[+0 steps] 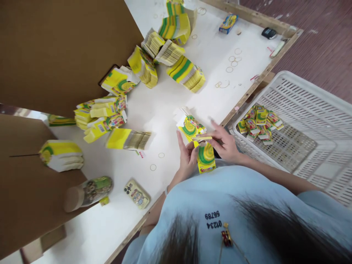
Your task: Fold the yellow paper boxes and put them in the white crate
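The white tabletop (159, 113) is the largest thing here, and the pale plastic basket (308, 95) stands close beside its edge. The printed cartons (189, 128) are between the two hands, at the near edge of the tabletop and just before the person's body; one lower carton (206, 157) hangs toward the shirt. I judge them to be thin card: very light, rather stiff when flat, but easy to bend at the folds, and perhaps a little slippery on the printed side. A soft pinch at the side edges seems the best hold, because strong pressure may crease the panel. The right hand (227, 145) comes from the basket side, with its index finger stretched forward and the thumb below; its fingers are closed around a slim yellow piece (202, 138), which lies across the cartons. The left hand (188, 157) is at their other side, index finger straight and thumb bent inward, and its fingers appear to pinch the lower carton. I cannot tell what the slim piece is.
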`<action>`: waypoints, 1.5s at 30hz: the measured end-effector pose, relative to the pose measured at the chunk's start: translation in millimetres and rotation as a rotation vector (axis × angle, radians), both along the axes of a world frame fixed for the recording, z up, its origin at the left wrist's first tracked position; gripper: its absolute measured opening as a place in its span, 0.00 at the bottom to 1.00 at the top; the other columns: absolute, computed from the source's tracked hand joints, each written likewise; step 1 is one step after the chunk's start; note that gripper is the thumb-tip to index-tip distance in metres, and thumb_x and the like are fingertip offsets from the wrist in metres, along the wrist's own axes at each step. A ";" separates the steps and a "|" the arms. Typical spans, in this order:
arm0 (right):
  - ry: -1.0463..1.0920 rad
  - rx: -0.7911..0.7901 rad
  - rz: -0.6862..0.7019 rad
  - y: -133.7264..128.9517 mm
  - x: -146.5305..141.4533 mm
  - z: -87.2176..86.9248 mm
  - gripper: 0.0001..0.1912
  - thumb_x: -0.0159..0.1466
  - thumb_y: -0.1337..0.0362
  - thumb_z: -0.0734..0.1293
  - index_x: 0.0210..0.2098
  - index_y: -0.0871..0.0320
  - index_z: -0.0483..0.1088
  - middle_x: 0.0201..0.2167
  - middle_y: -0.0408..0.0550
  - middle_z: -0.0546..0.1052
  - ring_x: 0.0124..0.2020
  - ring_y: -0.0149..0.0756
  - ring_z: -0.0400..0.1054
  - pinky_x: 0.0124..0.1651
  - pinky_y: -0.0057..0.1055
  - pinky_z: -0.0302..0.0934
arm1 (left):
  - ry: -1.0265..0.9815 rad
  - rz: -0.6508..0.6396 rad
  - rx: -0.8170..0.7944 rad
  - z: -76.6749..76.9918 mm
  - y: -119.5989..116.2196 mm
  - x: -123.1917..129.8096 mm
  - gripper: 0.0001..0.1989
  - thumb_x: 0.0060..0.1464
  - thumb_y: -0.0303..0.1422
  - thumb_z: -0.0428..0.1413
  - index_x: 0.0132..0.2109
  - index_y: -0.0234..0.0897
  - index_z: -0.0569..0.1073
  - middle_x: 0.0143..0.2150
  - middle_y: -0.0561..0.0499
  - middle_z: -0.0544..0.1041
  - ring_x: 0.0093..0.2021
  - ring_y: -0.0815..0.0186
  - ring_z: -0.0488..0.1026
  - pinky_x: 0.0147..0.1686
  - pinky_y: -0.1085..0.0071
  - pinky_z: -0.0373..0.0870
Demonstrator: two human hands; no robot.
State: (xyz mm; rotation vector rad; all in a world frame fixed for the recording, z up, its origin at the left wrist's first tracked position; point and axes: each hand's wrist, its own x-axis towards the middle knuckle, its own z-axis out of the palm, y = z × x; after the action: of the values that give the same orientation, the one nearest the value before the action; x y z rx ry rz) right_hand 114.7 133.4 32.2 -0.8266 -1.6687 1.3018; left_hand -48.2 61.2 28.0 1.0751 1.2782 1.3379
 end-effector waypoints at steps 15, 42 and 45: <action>0.008 -0.476 0.430 10.8 12.2 22.9 0.23 0.61 0.66 0.72 0.55 0.54 0.70 0.38 0.43 0.80 0.38 0.34 0.77 0.41 0.31 0.74 | 0.266 0.034 0.031 11.6 1.2 -8.3 0.20 0.68 0.45 0.55 0.58 0.40 0.80 0.54 0.43 0.84 0.48 0.61 0.83 0.46 0.68 0.80; -0.856 0.099 -0.689 88.3 148.2 29.9 0.25 0.69 0.55 0.67 0.62 0.57 0.71 0.59 0.67 0.75 0.62 0.61 0.69 0.66 0.64 0.58 | 0.977 0.148 -0.047 -31.0 164.0 -118.4 0.10 0.61 0.30 0.59 0.29 0.37 0.73 0.40 0.46 0.77 0.46 0.60 0.73 0.56 0.61 0.67; -0.936 0.338 -0.669 81.7 106.4 31.0 0.32 0.71 0.53 0.64 0.69 0.61 0.60 0.68 0.68 0.66 0.72 0.65 0.55 0.72 0.68 0.46 | 0.984 0.177 0.141 -5.5 149.3 -108.8 0.12 0.68 0.33 0.53 0.41 0.36 0.80 0.52 0.42 0.80 0.55 0.59 0.75 0.60 0.61 0.67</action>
State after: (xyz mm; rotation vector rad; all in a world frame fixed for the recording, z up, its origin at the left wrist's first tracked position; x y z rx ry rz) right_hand 221.2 215.1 63.2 -1.7353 -1.9239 0.1214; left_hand -157.0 210.4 22.5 1.8720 2.0298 1.0310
